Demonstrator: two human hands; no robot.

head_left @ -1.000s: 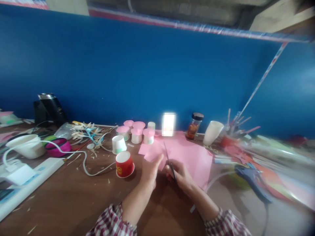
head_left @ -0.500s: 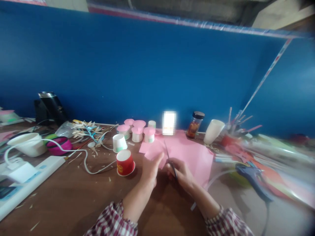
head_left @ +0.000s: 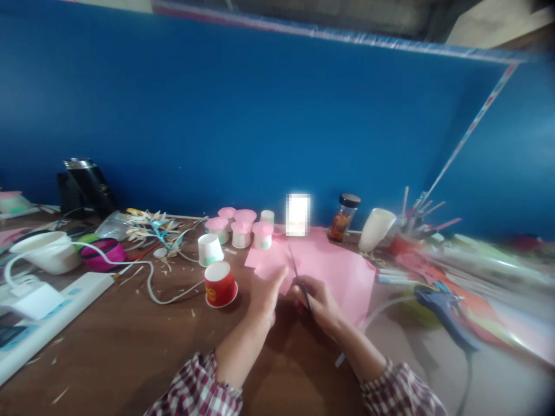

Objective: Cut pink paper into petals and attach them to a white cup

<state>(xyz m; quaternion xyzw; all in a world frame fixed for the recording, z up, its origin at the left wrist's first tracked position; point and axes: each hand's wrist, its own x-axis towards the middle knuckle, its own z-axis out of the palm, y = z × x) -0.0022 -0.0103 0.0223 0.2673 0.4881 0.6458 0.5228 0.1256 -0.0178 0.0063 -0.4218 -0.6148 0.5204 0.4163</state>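
"Paper (head_left: 340, 274), pink, mid-frame on the table (head_left: 286, 375); how would it handle?"

"Light, limp and easily creased, I judge; best held flat by an edge, clear of the blades; the scissors (head_left: 297, 278) look thin, stiff and smooth, best gripped at the handles."

"And the hands?"

"Right hand (head_left: 318, 304), right of lower centre, curls round the scissors' handles; left hand (head_left: 263, 296) lies at the paper's near left edge, thumb extended; its fingers are hidden, so I cannot tell whether they pinch."

"Shapes nearby?"

"Red cup (head_left: 220, 284), smooth and tapered, left of centre; white cup (head_left: 210, 250) behind it; flat pink discs (head_left: 262, 227) top others."
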